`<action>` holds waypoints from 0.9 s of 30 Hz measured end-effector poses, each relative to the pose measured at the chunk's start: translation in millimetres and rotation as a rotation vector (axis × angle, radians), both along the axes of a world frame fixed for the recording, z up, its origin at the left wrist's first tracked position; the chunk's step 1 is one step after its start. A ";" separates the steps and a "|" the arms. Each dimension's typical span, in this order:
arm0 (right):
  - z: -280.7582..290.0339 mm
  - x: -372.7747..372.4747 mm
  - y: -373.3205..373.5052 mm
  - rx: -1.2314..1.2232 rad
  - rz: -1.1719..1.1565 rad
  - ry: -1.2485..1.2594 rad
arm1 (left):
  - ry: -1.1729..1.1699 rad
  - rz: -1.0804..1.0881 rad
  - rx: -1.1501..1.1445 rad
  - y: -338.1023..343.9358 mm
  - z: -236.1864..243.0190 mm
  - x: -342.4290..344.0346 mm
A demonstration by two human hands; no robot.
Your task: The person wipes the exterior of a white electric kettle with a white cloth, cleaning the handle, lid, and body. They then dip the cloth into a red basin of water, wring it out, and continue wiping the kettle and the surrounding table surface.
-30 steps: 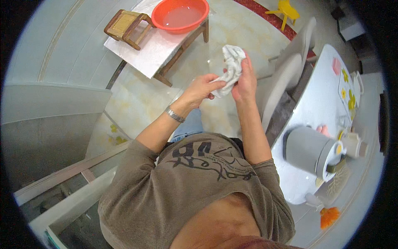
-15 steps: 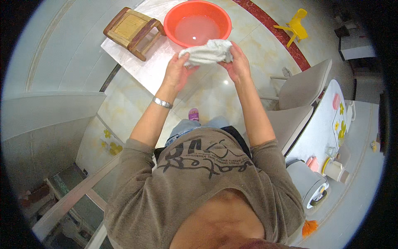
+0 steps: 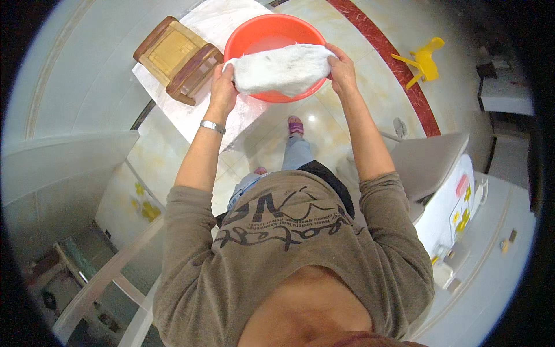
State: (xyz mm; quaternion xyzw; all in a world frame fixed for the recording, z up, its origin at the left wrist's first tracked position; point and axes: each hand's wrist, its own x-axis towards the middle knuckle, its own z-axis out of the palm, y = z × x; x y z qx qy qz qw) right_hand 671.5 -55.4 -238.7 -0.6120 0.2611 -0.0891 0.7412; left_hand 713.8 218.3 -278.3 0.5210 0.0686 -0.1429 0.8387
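Observation:
Stretched between my two hands is a white cloth (image 3: pixel 282 69) with faint grey smudges. My left hand (image 3: pixel 222 87) pinches its left end, and my right hand (image 3: pixel 342 68) grips the right end. Behind and below the cloth stands an orange-red basin (image 3: pixel 245 36), whose near side is partly covered by it. Some cloudy water (image 3: pixel 270 44) shows inside the basin past the cloth's upper edge.
A small wooden stool (image 3: pixel 178 58) stands left of the basin on a white sheet (image 3: pixel 202 118). Far right is a small yellow chair (image 3: pixel 425 62). At my right are a grey chair (image 3: pixel 430 165) and a white table (image 3: pixel 442 222).
The cloth was bunched up and is now spread out wide. My hands have moved apart and forward over the basin. I have stepped forward, one slippered foot ahead.

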 end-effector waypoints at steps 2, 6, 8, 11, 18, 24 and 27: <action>-29.6 27.7 -30.3 -0.276 0.026 -0.030 | 0.084 -0.016 0.156 -10.0 -3.0 15.8; -42.8 55.7 -61.4 -0.448 0.209 0.246 | 0.453 -0.181 0.310 -31.3 6.3 34.1; -45.8 74.3 -70.1 -0.275 0.255 0.402 | 0.607 -0.143 0.143 -40.6 -10.3 43.7; -71.5 114.1 -82.4 0.169 0.189 0.487 | 0.712 0.041 -0.251 -45.0 -65.8 64.9; -210.9 143.4 -73.7 -1.021 0.444 -0.010 | 0.734 0.450 -0.109 -92.1 -129.3 98.1; -231.7 125.0 -16.2 -1.471 0.971 0.235 | -0.006 -0.389 1.419 -92.0 -198.2 76.0; -262.2 131.7 -2.6 -1.489 0.667 0.327 | 0.303 -0.234 1.422 -108.2 -210.9 75.4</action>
